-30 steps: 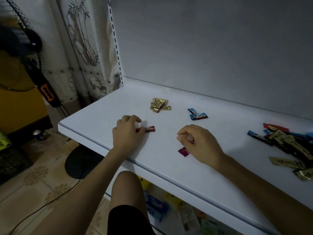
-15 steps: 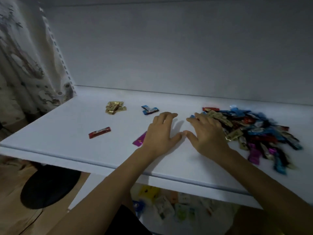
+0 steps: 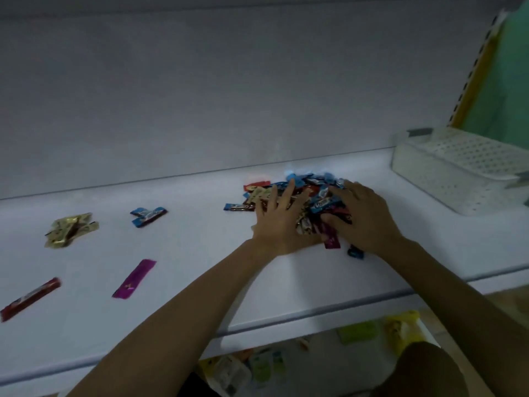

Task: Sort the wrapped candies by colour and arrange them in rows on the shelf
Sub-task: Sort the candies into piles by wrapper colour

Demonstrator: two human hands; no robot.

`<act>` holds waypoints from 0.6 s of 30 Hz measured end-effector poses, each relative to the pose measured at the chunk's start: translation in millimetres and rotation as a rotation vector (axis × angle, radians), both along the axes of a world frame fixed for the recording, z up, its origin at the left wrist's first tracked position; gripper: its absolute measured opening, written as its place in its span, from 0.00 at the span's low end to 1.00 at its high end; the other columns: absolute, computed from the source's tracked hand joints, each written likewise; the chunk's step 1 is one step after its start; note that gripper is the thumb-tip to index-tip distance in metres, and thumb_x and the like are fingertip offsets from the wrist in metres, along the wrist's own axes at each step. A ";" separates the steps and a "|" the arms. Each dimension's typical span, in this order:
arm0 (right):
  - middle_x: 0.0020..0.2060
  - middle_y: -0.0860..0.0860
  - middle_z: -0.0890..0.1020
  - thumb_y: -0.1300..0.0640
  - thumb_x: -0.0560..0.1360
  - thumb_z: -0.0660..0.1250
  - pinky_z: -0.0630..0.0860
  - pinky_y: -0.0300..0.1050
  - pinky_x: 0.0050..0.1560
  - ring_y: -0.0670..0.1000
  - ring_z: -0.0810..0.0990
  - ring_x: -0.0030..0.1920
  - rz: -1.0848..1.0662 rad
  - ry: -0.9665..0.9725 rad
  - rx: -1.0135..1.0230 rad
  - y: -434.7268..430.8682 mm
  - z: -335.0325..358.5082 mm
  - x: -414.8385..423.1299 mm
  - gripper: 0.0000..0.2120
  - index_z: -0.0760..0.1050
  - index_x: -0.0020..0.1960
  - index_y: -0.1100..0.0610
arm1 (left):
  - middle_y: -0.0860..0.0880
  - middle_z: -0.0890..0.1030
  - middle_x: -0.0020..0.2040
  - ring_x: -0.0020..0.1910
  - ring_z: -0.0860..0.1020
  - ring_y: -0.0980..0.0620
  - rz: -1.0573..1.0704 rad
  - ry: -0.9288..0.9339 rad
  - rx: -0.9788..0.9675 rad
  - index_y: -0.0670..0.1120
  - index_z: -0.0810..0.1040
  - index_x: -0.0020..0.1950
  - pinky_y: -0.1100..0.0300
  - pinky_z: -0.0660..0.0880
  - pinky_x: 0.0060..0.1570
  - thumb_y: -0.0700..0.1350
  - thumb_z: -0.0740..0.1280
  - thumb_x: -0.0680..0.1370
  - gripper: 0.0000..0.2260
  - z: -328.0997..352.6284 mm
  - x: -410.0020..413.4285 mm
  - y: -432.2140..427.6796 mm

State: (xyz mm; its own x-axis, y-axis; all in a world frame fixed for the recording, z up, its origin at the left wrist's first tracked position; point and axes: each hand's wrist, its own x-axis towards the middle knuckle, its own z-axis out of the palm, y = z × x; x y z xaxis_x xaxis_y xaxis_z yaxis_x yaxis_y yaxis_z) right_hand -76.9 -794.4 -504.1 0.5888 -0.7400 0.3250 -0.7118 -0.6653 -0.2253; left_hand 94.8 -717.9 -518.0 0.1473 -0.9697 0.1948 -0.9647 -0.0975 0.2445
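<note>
A mixed pile of wrapped candies (image 3: 315,193) in blue, red, gold and purple lies on the white shelf (image 3: 200,270). My left hand (image 3: 279,222) rests flat on the pile's left side with fingers spread. On the pile's right side lies my right hand (image 3: 363,217), fingers bent down into the wrappers; whether it grips one I cannot tell. Sorted apart to the left are a gold heap (image 3: 71,229), two blue candies (image 3: 148,216), one purple candy (image 3: 134,278) and one red candy (image 3: 30,298).
A white perforated plastic basket (image 3: 463,167) stands at the shelf's right end. The shelf's front edge (image 3: 315,313) runs below my forearms, with packets on a lower shelf (image 3: 257,365) beneath. A grey back panel (image 3: 200,96) closes the rear.
My view has swung right along the shelf. Both hands left the red and purple candies lying on the left part of the shelf and moved onto the mixed pile.
</note>
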 end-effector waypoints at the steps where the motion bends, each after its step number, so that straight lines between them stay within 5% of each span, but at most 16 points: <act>1: 0.70 0.60 0.68 0.29 0.69 0.49 0.63 0.61 0.69 0.61 0.66 0.70 0.010 0.002 0.003 -4.7 0.6 3.1 0.41 0.68 0.71 0.54 | 0.52 0.38 0.79 0.77 0.39 0.41 0.006 -0.003 0.029 0.59 0.46 0.78 0.34 0.40 0.72 0.72 0.65 0.68 0.46 0.9 1.6 -7.0; 5: 0.74 0.56 0.61 0.28 0.70 0.40 0.55 0.58 0.73 0.57 0.58 0.74 0.049 -0.004 0.008 -23.4 1.2 22.7 0.41 0.62 0.74 0.49 | 0.51 0.36 0.79 0.77 0.36 0.41 0.045 -0.015 0.119 0.62 0.43 0.78 0.31 0.36 0.69 0.77 0.61 0.65 0.48 -2.6 10.5 -25.7; 8: 0.75 0.54 0.60 0.31 0.72 0.40 0.51 0.56 0.74 0.55 0.55 0.75 0.083 0.034 0.033 -38.2 1.4 40.7 0.38 0.61 0.75 0.48 | 0.51 0.44 0.80 0.78 0.44 0.44 0.087 -0.047 0.090 0.63 0.47 0.77 0.34 0.42 0.71 0.80 0.56 0.64 0.46 -8.8 14.4 -30.2; 12: 0.73 0.53 0.63 0.40 0.80 0.47 0.53 0.55 0.72 0.54 0.58 0.74 0.155 0.108 0.040 -53.7 -8.0 59.1 0.25 0.61 0.74 0.49 | 0.47 0.68 0.74 0.71 0.66 0.42 0.133 -0.012 -0.276 0.59 0.69 0.71 0.36 0.59 0.67 0.76 0.54 0.64 0.40 -20.8 17.4 -28.7; 15: 0.69 0.53 0.71 0.41 0.78 0.44 0.58 0.55 0.70 0.55 0.65 0.70 0.159 0.090 -0.008 -56.6 -16.9 60.8 0.28 0.66 0.71 0.51 | 0.46 0.79 0.63 0.60 0.75 0.40 0.108 -0.026 -0.502 0.51 0.79 0.63 0.38 0.71 0.57 0.68 0.61 0.67 0.32 -25.3 19.0 -31.1; 18: 0.61 0.54 0.78 0.42 0.77 0.45 0.65 0.56 0.65 0.57 0.73 0.64 0.163 -0.003 -0.069 -56.9 -22.2 57.8 0.28 0.73 0.65 0.54 | 0.48 0.71 0.71 0.70 0.67 0.40 0.156 -0.101 -0.411 0.56 0.76 0.66 0.33 0.61 0.65 0.69 0.58 0.67 0.32 -22.7 18.2 -31.8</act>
State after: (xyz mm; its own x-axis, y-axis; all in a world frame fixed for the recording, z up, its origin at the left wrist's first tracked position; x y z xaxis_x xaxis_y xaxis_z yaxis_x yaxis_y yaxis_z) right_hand -19.2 -851.3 -526.4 0.6985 -0.6103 0.3737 -0.5924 -0.7861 -0.1764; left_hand 112.9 -749.7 -540.8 0.2461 -0.7766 0.5799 -0.9672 -0.1580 0.1988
